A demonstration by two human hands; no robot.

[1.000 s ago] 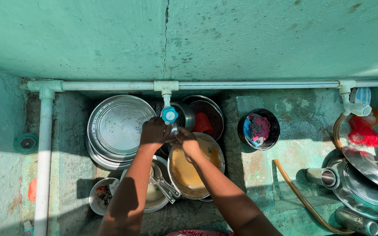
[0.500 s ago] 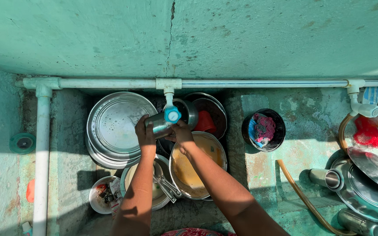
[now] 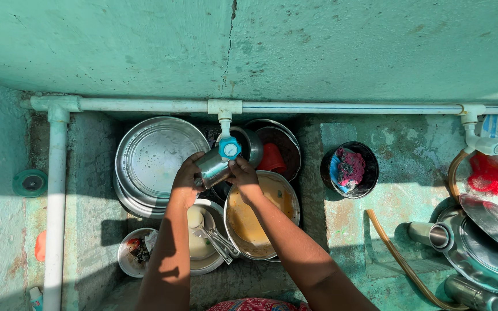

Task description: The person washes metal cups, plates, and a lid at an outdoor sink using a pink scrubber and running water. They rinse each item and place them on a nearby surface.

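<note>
My left hand (image 3: 185,181) grips the base of a steel tumbler (image 3: 212,167) lying on its side under a tap with a blue handle (image 3: 229,148). My right hand (image 3: 241,171) holds the tumbler's open end, fingers at its rim. Below the hands sits a steel pot of murky yellow water (image 3: 256,221) and a steel bowl with spoons (image 3: 206,242). A stack of large steel plates (image 3: 154,158) leans at the left.
A white pipe (image 3: 329,107) runs along the green wall. A dark bowl with scrubbers (image 3: 350,169) sits to the right, a small bowl of scraps (image 3: 135,252) lower left. Washed steel vessels (image 3: 479,250) and a hose (image 3: 402,259) lie at the right.
Both hands have brought the steel tumbler up under the tap and tipped it on its side; earlier they were clasped together just below the tap.
</note>
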